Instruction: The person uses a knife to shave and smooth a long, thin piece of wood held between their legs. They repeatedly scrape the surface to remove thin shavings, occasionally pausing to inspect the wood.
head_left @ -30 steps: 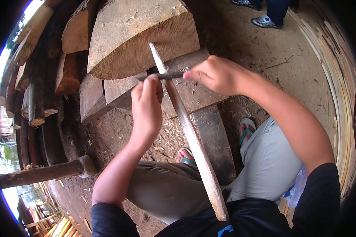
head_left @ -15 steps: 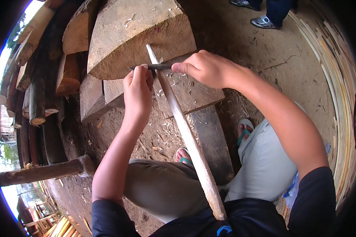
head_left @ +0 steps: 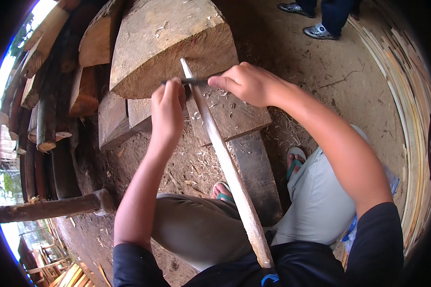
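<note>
A long, pale, tapering wooden stick (head_left: 227, 162) slants from my waist to the far wood blocks, its peeled tip against or just before the sawn face of a thick log section (head_left: 172, 50). Across the stick near that tip lies a dark, narrow drawknife-like blade (head_left: 197, 82). My left hand (head_left: 168, 107) is closed around its left end. Closed on the other end is my right hand (head_left: 246, 86), thumb pressed along it. The stick's thick, rougher end meets my dark shirt. Whether the blade's edge bites into the wood is hard to see.
Below the log section, a squared wood block (head_left: 232, 115) holds curled shavings. A dark plank (head_left: 258, 172) lies between my sandalled feet. Stacked logs (head_left: 46, 115) crowd the left, beside a log rail (head_left: 48, 209). Long thin strips (head_left: 400, 95) line the right. Another person's shoes (head_left: 321, 31) stand far right.
Both hands stay on the blade, which now looks thinner and slightly closer to the stick's tip. A small curl of shaving beside the blade no longer shows. The view has shifted slightly.
</note>
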